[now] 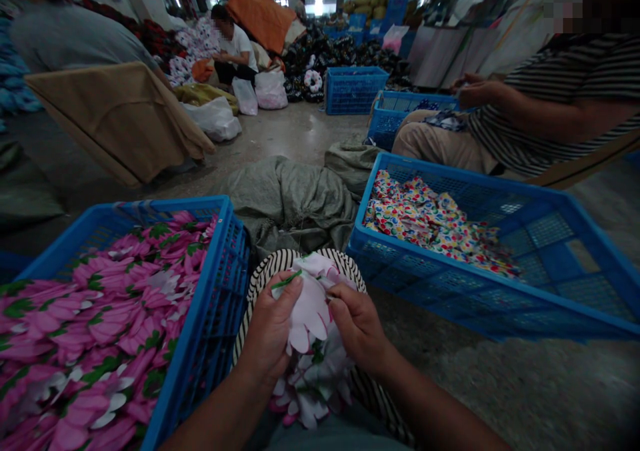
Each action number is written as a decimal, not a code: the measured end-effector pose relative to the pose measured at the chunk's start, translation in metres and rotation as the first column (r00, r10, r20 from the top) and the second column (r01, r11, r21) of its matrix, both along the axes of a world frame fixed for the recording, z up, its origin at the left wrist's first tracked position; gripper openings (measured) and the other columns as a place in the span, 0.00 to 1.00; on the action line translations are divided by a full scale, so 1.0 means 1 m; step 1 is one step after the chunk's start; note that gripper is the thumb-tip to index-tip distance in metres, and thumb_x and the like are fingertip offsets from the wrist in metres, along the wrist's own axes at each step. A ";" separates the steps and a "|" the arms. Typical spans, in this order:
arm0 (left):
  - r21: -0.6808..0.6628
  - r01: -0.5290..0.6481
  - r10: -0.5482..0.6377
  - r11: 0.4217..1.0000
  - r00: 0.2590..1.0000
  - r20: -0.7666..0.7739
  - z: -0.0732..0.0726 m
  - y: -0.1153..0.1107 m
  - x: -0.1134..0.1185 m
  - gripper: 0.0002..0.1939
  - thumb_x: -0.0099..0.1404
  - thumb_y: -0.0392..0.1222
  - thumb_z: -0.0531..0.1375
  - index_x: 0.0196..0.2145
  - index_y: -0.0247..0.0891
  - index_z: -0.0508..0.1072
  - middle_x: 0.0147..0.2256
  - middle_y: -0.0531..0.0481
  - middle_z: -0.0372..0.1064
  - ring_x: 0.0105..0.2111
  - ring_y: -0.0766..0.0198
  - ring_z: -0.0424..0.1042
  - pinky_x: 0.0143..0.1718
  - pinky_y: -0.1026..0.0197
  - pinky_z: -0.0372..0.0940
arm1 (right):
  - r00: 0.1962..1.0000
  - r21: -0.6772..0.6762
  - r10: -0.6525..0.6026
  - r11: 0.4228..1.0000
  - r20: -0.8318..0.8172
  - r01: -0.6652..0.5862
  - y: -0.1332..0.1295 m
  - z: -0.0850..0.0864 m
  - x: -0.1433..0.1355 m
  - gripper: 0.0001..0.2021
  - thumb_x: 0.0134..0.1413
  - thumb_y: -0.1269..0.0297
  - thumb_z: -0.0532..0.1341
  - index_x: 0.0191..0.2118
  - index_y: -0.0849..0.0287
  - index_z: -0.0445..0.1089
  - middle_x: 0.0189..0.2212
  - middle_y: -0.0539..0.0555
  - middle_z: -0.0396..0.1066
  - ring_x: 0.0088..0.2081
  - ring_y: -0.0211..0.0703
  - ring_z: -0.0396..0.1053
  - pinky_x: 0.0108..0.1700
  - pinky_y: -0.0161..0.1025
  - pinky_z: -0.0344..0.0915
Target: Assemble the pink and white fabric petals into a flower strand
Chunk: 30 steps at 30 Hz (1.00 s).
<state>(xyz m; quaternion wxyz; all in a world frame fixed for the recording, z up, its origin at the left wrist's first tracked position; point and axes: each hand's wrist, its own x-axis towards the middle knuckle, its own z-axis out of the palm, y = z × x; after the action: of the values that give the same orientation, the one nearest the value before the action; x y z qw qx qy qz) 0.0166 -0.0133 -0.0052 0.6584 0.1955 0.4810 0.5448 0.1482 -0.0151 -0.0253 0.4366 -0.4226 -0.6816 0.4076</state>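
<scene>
A pale pink, petal-shaped fabric piece [306, 314] with a green strip at its upper left is held above my lap. My left hand [273, 324] is closed on its left side, thumb near the green strip. On the right, my right hand [357, 321] pinches at the piece's edge, fingers curled; whether a small tool is between them cannot be made out. More white and pink petal pieces with green parts [317, 384] lie below on my lap, over a black-and-white striped cloth [260, 274].
At left stands a blue crate [227, 238] of pink and green petal pieces. To the right, another blue crate [480, 268] holds colourful patterned pieces [425, 218]. Grey-green sacks [285, 194] lie ahead. A person in stripes [575, 98] sits at right; others sit farther back.
</scene>
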 end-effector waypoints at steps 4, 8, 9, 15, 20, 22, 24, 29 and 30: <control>-0.035 -0.014 0.015 0.999 0.999 0.033 0.003 0.000 0.000 0.14 0.51 0.43 0.63 0.34 0.38 0.65 0.21 0.57 0.68 0.20 0.68 0.69 0.23 0.67 0.63 | 0.989 -0.055 -0.083 0.996 -0.120 0.077 0.000 -0.001 0.002 0.17 0.58 0.58 0.49 0.20 0.58 0.58 0.17 0.46 0.52 0.21 0.35 0.51 0.24 0.35 0.47; -0.030 -0.051 0.052 0.998 0.998 0.047 0.001 0.001 0.001 0.13 0.51 0.43 0.64 0.33 0.39 0.65 0.23 0.57 0.69 0.21 0.68 0.70 0.24 0.67 0.64 | 0.813 -0.354 -0.244 0.934 -0.529 0.050 -0.001 -0.012 -0.001 0.19 0.52 0.45 0.50 0.29 0.58 0.61 0.16 0.43 0.47 0.17 0.32 0.41 0.18 0.32 0.40; -0.029 -0.066 0.068 0.997 0.996 0.051 0.000 0.002 0.001 0.13 0.51 0.43 0.64 0.33 0.39 0.65 0.23 0.57 0.70 0.21 0.68 0.70 0.24 0.67 0.64 | 0.773 -0.406 -0.253 0.914 -0.582 -0.007 -0.002 -0.015 -0.003 0.19 0.50 0.45 0.53 0.31 0.58 0.61 0.16 0.42 0.46 0.16 0.31 0.39 0.17 0.31 0.38; -0.025 -0.073 0.076 0.997 0.987 0.144 -0.003 0.004 0.004 0.13 0.51 0.43 0.64 0.33 0.36 0.67 0.25 0.54 0.71 0.23 0.68 0.71 0.25 0.67 0.65 | 0.713 -0.558 -0.289 0.812 -0.639 -0.171 -0.001 -0.019 -0.016 0.12 0.44 0.57 0.64 0.29 0.60 0.63 0.14 0.41 0.52 0.15 0.27 0.42 0.17 0.29 0.38; -0.021 -0.069 0.071 0.997 0.991 0.116 -0.002 0.004 0.004 0.14 0.52 0.45 0.63 0.34 0.35 0.67 0.25 0.52 0.72 0.22 0.67 0.71 0.24 0.67 0.65 | 0.674 -0.568 -0.309 0.799 -0.671 -0.198 0.003 -0.013 -0.016 0.11 0.42 0.60 0.64 0.27 0.61 0.63 0.13 0.41 0.53 0.14 0.26 0.41 0.16 0.28 0.38; -0.008 -0.074 0.074 0.997 0.991 0.113 -0.002 0.004 0.005 0.14 0.52 0.45 0.63 0.34 0.35 0.66 0.25 0.52 0.71 0.24 0.66 0.71 0.25 0.66 0.65 | 0.693 -0.543 -0.284 0.819 -0.663 -0.184 0.003 -0.013 -0.016 0.11 0.41 0.61 0.65 0.29 0.60 0.65 0.15 0.42 0.56 0.14 0.27 0.45 0.16 0.28 0.43; 0.029 -0.091 0.089 0.995 0.993 0.081 -0.005 0.004 0.007 0.14 0.53 0.46 0.62 0.34 0.36 0.66 0.26 0.53 0.71 0.25 0.66 0.71 0.26 0.67 0.65 | 0.728 -0.521 -0.253 0.838 -0.637 -0.165 0.004 -0.014 -0.017 0.10 0.41 0.62 0.65 0.31 0.60 0.67 0.19 0.45 0.61 0.18 0.31 0.55 0.20 0.29 0.52; 0.139 -0.036 0.059 0.990 0.985 -0.161 -0.019 0.002 0.007 0.13 0.57 0.47 0.58 0.36 0.37 0.64 0.29 0.51 0.70 0.29 0.63 0.72 0.29 0.64 0.65 | 0.748 -0.574 -0.286 0.804 -0.599 -0.152 0.008 -0.019 -0.022 0.07 0.44 0.64 0.63 0.31 0.60 0.68 0.19 0.46 0.63 0.20 0.33 0.58 0.24 0.31 0.56; 0.142 0.012 0.022 0.990 0.973 -0.231 -0.021 0.002 0.006 0.14 0.58 0.48 0.57 0.38 0.37 0.64 0.32 0.49 0.70 0.30 0.62 0.72 0.30 0.62 0.66 | 0.744 -0.587 -0.299 0.795 -0.598 -0.152 0.009 -0.020 -0.022 0.07 0.44 0.64 0.63 0.31 0.60 0.68 0.19 0.46 0.63 0.20 0.32 0.57 0.23 0.31 0.55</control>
<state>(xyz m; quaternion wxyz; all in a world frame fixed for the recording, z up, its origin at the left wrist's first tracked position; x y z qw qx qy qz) 0.0223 -0.0112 -0.0264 0.5807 0.3030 0.5152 0.5528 0.1264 -0.0065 -0.0450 0.5089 -0.3934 -0.2964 0.7060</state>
